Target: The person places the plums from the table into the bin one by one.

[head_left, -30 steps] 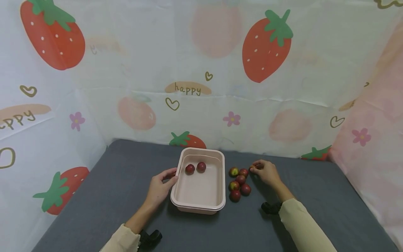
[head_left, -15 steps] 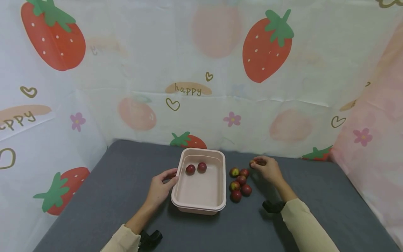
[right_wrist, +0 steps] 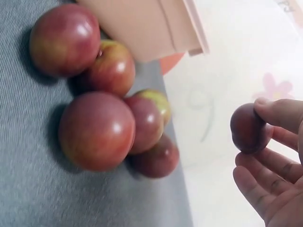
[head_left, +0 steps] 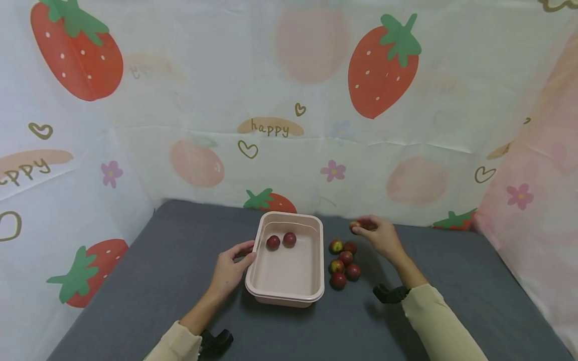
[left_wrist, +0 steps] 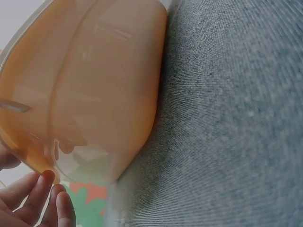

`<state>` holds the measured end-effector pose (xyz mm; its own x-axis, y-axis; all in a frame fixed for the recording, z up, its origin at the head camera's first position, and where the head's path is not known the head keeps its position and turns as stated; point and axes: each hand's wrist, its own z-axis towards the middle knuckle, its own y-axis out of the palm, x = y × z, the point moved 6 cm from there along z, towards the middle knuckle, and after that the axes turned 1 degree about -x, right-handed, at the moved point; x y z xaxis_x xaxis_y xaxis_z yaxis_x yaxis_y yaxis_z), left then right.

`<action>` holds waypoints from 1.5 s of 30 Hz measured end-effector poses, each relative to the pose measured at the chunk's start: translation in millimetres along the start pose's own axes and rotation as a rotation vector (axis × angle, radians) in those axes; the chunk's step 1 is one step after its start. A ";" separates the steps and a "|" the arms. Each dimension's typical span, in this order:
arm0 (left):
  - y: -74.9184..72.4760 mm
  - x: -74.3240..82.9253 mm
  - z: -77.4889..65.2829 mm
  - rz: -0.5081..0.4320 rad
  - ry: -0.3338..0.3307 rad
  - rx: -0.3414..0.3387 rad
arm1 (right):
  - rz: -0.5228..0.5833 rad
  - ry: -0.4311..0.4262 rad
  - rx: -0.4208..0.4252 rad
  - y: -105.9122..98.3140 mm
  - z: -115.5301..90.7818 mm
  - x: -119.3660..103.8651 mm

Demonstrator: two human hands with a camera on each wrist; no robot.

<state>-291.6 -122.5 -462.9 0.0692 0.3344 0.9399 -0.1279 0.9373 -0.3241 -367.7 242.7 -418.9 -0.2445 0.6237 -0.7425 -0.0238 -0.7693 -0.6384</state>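
Observation:
My right hand (head_left: 380, 236) pinches a dark red plum (right_wrist: 248, 128) between thumb and fingertips, raised above the far end of a group of plums. That group of several red and yellow-green plums (head_left: 345, 257) lies on the cloth just right of a pale pink plastic box (head_left: 289, 278). Two dark red plums sit inside the box, towards its far left; one is this plum (head_left: 273, 243). At the box's left rim my left hand (head_left: 229, 268) holds on with thumb and fingers. From the left wrist, its fingertips (left_wrist: 47, 177) show right at the box edge.
A dark grey cloth (head_left: 180, 255) covers the table. Behind it and along both sides hang sheets printed with strawberries (head_left: 383, 70), hearts and flowers. Both forearms carry dark wrist devices, the right one (head_left: 389, 294) close over the cloth.
My right hand has lifted a plum from the far right of the group and moved it slightly up and left. My left hand and the box have stayed put.

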 end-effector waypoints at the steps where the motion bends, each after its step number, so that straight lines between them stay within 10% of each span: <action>1: 0.0 -0.1 0.3 -0.001 0.000 0.000 | 0.005 -0.011 0.004 0.3 0.2 -3.0; 45: 0.1 -1.8 0.1 -0.009 -0.001 -0.012 | 0.198 -0.153 -0.039 72.0 18.0 -70.1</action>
<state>-291.9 -123.0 -464.7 0.0695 0.3263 0.9427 -0.1157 0.9412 -0.3173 -369.7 141.1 -409.1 -0.3848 0.4304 -0.8165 0.0758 -0.8669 -0.4927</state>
